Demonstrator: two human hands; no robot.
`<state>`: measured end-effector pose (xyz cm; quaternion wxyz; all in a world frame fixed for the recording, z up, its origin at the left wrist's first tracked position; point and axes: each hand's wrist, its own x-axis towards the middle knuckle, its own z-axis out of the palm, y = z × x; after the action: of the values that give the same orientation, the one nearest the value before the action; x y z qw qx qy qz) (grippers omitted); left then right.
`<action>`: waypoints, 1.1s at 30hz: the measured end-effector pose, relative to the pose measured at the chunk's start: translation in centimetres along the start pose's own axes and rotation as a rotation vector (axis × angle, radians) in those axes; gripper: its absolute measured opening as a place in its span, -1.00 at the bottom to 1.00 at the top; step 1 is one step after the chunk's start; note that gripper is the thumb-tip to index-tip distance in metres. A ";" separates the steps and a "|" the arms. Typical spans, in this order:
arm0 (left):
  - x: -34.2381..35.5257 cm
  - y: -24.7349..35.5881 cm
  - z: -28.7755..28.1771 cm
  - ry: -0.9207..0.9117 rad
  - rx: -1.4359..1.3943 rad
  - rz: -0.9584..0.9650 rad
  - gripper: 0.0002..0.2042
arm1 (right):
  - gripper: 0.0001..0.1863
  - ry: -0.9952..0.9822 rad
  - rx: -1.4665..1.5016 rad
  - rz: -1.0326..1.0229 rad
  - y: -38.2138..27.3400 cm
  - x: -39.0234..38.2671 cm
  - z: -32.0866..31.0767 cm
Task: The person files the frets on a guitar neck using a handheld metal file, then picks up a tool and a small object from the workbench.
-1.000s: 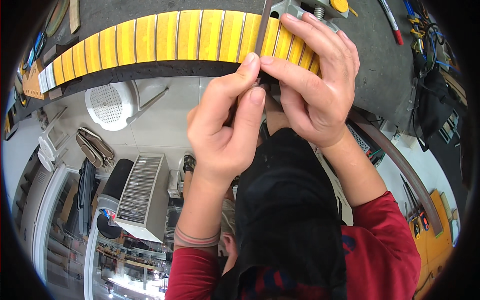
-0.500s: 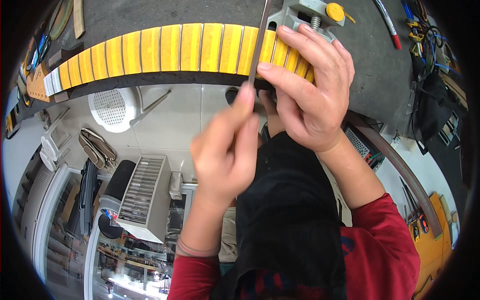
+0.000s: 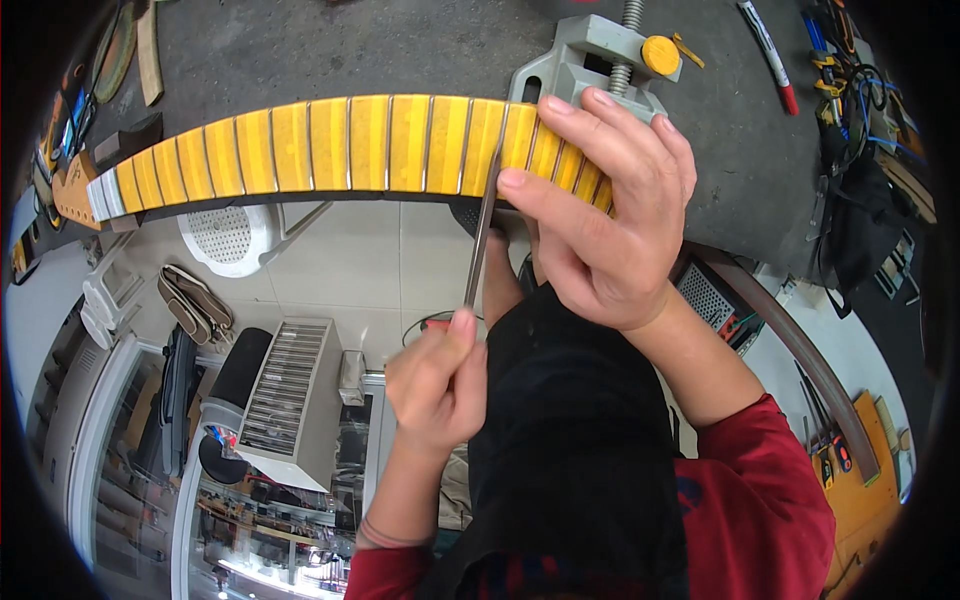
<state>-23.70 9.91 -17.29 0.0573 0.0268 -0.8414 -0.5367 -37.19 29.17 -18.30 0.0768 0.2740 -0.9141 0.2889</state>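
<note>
A guitar neck (image 3: pixel 330 145) lies across the bench's near edge, its fretboard covered with yellow tape between the metal frets. My left hand (image 3: pixel 435 385) is closed around the near end of a slim metal file (image 3: pixel 482 235); its grip end is hidden in my fist. The file's far part lies over the fretboard, roughly along a fret. My right hand (image 3: pixel 615 220) rests on the right end of the neck, fingers stretched out and apart. Its thumb tip lies right beside the file.
A grey vise (image 3: pixel 570 65) with a yellow knob stands behind the neck. On the dark workbench (image 3: pixel 400 50) lie a marker (image 3: pixel 768 55) with a red end and, at far right, tangled tools and cables. Below are a white stool (image 3: pixel 230 240) and a slatted box (image 3: pixel 285 390).
My left hand has drawn the file back toward me, so less of it lies over the neck. The neck and vise sit lower in the picture. My right hand stays on the neck.
</note>
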 end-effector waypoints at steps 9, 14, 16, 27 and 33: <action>6.3 0.4 1.9 0.022 -0.040 -0.027 -0.58 | -0.43 -0.003 0.023 0.021 -0.1 0.1 0.4; -1.3 0.4 -0.7 -0.053 0.040 -0.013 -0.54 | -0.44 0.035 0.021 0.021 0.3 -0.3 0.9; 1.9 0.3 0.5 -0.030 0.041 0.010 -0.52 | -0.44 0.031 0.020 0.019 0.2 -0.4 1.0; -0.3 1.0 -0.4 -0.065 0.068 -0.055 -0.52 | -0.42 0.020 0.021 0.024 0.0 -0.3 0.9; 6.7 0.2 2.0 0.027 0.064 0.034 -0.50 | -0.41 0.032 0.022 0.032 0.0 -0.1 1.0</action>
<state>-30.59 11.07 -17.43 0.0769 0.0216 -0.8576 -0.5081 -37.11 28.61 -19.16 0.0838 0.2553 -0.9138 0.3045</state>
